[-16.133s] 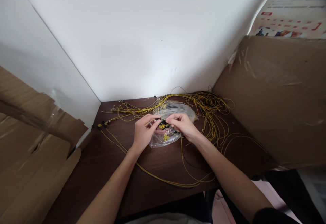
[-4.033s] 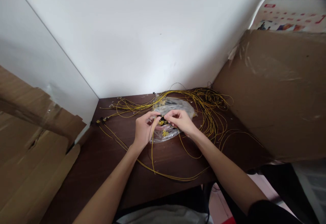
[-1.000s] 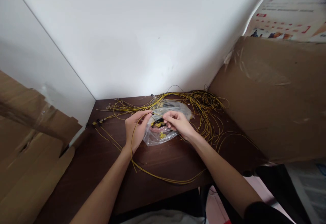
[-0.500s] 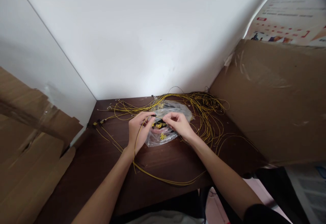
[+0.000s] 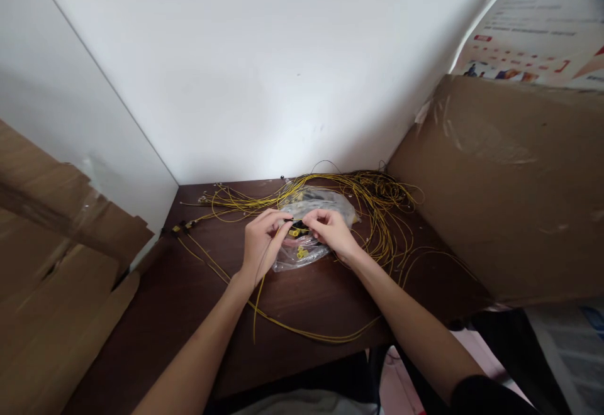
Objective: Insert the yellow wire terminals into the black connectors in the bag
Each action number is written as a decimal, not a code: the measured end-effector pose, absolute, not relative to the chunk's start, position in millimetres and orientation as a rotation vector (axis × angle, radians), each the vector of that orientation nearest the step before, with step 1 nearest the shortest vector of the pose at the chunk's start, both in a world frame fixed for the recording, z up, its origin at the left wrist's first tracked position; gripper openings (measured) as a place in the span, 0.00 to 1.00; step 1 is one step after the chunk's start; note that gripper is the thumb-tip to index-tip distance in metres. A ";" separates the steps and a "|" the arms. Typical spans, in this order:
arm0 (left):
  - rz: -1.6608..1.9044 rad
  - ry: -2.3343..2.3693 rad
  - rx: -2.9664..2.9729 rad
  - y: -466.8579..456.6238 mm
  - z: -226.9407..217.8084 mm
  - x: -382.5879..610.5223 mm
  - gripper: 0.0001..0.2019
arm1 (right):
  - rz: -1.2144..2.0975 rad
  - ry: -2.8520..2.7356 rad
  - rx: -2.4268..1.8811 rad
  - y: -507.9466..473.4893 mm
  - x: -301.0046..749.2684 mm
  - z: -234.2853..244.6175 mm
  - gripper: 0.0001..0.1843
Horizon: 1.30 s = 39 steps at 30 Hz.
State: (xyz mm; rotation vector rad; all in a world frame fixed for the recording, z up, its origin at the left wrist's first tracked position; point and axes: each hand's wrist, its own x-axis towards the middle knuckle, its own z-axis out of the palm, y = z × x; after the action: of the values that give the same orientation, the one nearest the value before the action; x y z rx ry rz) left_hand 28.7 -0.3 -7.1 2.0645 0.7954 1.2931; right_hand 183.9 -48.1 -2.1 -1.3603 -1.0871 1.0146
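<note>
Head view: connector (image 5: 297,224) behind fingertips (image 5: 315,219).

- Both bare forearms reach forward from the lower edge and converge toward the middle
- The left hand (image 5: 262,243) is raised, back toward the camera, its fingers curled inward and thumb meeting the fingertips in a pinch
- The right hand (image 5: 331,232) faces it, knuckles up, fingertips pinched together
- The two sets of fingertips sit just beside each other, nearly touching

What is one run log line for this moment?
left hand: holds yellow wire | right hand: pinches black connector | plastic bag: underneath hands
</note>
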 end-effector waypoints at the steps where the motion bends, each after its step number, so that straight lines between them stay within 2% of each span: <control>1: 1.289 0.780 2.069 -0.5 -7.5 28.6 0.06 | 1.014 -1.086 -1.359 -48.0 184.1 -2.5 0.14; 39: 1.250 0.743 2.171 -1.3 -9.5 31.2 0.05 | 1.049 -1.220 -1.310 -50.1 183.1 2.5 0.12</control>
State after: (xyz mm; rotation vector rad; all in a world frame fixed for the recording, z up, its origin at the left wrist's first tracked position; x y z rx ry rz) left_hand 31.2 -1.3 -9.5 2.1715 0.7433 1.2501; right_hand 183.1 -50.1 2.5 -1.3097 -1.2198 1.0494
